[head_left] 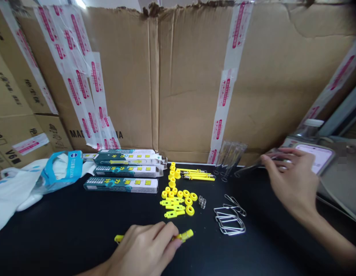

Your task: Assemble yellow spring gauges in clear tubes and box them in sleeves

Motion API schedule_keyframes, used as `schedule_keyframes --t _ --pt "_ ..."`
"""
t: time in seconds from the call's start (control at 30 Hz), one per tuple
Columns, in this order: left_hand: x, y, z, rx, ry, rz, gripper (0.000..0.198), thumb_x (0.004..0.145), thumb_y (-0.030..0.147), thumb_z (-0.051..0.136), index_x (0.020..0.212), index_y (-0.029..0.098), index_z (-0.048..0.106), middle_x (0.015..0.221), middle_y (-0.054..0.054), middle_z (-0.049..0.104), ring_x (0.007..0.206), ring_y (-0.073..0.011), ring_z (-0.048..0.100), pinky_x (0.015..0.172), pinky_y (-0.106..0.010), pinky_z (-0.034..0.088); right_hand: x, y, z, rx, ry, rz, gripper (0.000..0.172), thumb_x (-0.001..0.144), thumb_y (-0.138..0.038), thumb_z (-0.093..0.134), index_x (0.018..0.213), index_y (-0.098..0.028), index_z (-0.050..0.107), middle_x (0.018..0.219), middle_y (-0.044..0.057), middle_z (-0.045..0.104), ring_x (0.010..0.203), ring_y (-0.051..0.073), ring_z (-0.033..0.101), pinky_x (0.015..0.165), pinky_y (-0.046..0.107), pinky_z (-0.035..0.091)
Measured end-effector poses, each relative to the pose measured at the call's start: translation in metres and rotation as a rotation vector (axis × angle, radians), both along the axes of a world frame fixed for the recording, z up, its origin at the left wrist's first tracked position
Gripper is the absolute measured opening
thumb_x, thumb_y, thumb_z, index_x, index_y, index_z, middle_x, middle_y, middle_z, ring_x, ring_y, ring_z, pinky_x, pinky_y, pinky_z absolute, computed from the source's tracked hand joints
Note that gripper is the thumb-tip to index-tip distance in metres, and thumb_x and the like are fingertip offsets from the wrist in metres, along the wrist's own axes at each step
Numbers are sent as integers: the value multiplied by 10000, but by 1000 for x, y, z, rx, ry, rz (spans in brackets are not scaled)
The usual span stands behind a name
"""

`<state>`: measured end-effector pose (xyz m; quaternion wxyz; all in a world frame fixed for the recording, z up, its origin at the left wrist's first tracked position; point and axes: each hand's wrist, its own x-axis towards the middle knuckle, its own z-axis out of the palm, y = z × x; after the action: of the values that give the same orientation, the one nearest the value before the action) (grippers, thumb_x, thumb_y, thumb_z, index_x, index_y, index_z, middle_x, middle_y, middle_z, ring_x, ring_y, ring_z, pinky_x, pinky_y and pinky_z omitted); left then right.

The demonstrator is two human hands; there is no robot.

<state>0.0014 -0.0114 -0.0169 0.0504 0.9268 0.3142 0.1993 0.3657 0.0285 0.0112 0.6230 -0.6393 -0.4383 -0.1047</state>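
Observation:
My left hand (147,245) is closed around a yellow plastic rod with a coil spring (186,235), held low over the black table. Its yellow ends stick out on both sides of the hand. Off to the right, my right hand (294,176) has its fingers bent around a clear plastic tube (256,163) with a wire loop at its lower end. More clear tubes (231,155) lean against the cardboard. Ahead of the left hand lie flat yellow pieces (174,207), yellow rings (189,210), small yellow caps (172,182) and yellow rods with hooks (199,176).
Bent metal wire hooks (230,220) and small springs (202,201) lie mid-table. Printed boxes (122,185) and a blue-white tissue pack (63,170) are at left. A phone (318,155) and a white-capped bottle (310,126) stand right. A cardboard wall (189,84) closes the back.

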Motion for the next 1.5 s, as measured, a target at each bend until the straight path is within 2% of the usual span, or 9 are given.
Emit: schedule_keyframes --t 0.13,0.23,0.3,0.5,0.6,0.87,1.0,1.3,1.5 --pt "2 -1 2 -6 -57 6 307 1036 230 295 874 229 555 717 38 682 560 -169 702 468 -277 489 -5 -10 20 222 75 -11 645 642 -483 843 1150 -226 539 904 78 610 749 258 631 732 475 518" --pt "3 -2 2 -19 -85 17 234 993 195 354 868 226 550 720 42 683 517 -152 676 427 -272 448 -24 -20 29 272 135 90 460 697 -447 810 1073 -214 686 852 61 619 630 214 602 666 448 516" --pt "2 -2 2 -31 -91 20 210 982 192 372 878 228 550 730 42 692 511 -151 673 423 -270 444 -43 -29 29 262 199 228 392 721 -366 822 1070 -216 726 811 31 635 589 180 596 690 422 514" --pt "1 -1 0 -60 -73 55 202 993 190 353 943 231 545 759 22 722 595 -200 726 488 -296 518 -102 -54 11 -35 294 695 323 931 -382 650 1222 -252 596 973 73 742 695 193 698 638 318 615" --pt "1 0 0 -76 -81 81 216 1004 201 335 938 233 538 763 17 727 574 -202 721 470 -292 508 -114 -61 5 -105 314 815 302 972 -384 597 1241 -255 551 939 70 761 660 183 710 593 295 631" --pt "3 1 2 -70 -103 128 234 1017 222 314 920 244 527 728 36 714 534 -197 705 451 -288 475 -117 -62 -1 -114 568 989 279 985 -381 574 1237 -270 540 977 105 775 654 204 726 550 313 631" --pt "2 0 2 -99 -94 125 234 1014 222 316 925 242 531 736 34 715 542 -186 702 455 -279 459 -118 -61 -2 -61 646 973 243 966 -358 604 1190 -266 584 960 112 787 646 204 734 532 286 624" --pt "4 3 2 -107 -108 113 224 1020 224 328 922 236 530 744 28 711 555 -182 700 472 -271 452 -119 -60 0 12 657 938 233 951 -323 630 1174 -265 596 940 99 789 640 188 724 520 248 617" --pt "3 1 1 -112 -132 108 189 1013 225 339 924 245 504 707 49 690 539 -174 692 445 -265 435 -124 -61 -6 -101 608 992 236 972 -349 609 1192 -273 568 988 91 776 679 194 739 580 285 640"
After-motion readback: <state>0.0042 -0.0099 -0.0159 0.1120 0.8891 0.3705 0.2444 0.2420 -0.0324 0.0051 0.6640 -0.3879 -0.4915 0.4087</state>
